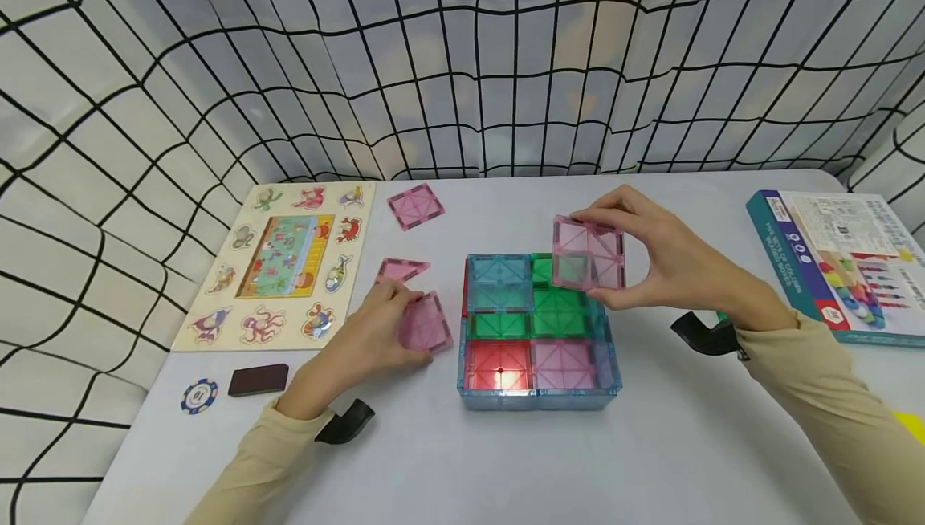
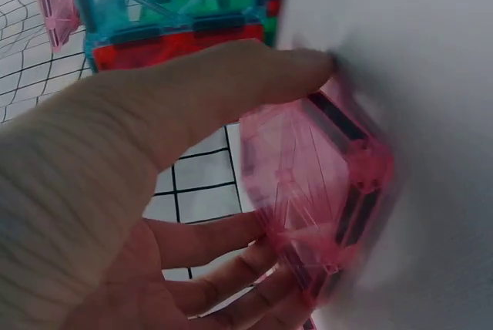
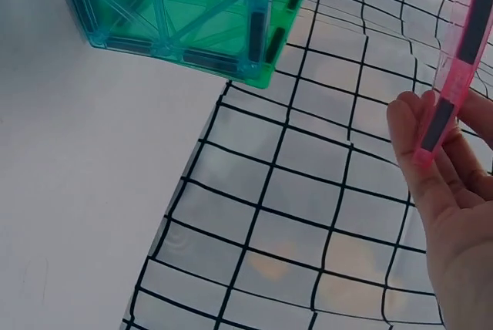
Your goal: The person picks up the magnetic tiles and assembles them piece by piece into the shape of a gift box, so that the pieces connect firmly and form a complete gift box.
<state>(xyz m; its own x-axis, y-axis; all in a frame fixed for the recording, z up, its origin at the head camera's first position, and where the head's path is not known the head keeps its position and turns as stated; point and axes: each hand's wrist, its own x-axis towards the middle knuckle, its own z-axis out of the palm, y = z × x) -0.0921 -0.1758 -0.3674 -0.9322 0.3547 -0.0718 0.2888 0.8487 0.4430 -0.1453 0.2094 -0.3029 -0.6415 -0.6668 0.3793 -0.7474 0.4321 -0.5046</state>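
My right hand [image 1: 668, 260] pinches a see-through pink square magnetic tile [image 1: 588, 254] by its edges, holding it upright over the back right of a tile structure. That structure is a low box of magnetic tiles with blue walls [image 1: 538, 400]. Green [image 1: 560, 312], red [image 1: 499, 366] and pink squares show within it, and a blue square [image 1: 499, 284] sits at its back left. Left of the box, my left hand [image 1: 368, 332] grips another pink square tile [image 2: 300, 168] between thumb and fingers, low at the tabletop. Just beyond those fingers lies a further pink tile [image 1: 401, 269].
One more pink tile [image 1: 415, 206] lies at the back. A sea-animal puzzle board [image 1: 289, 334] is on the left, with a dark block [image 1: 258, 380] and a poker chip [image 1: 199, 396] in front. At the right lies a boxed toy set [image 1: 845, 268]. Black-lined netting [image 1: 506, 75] rises behind the table.
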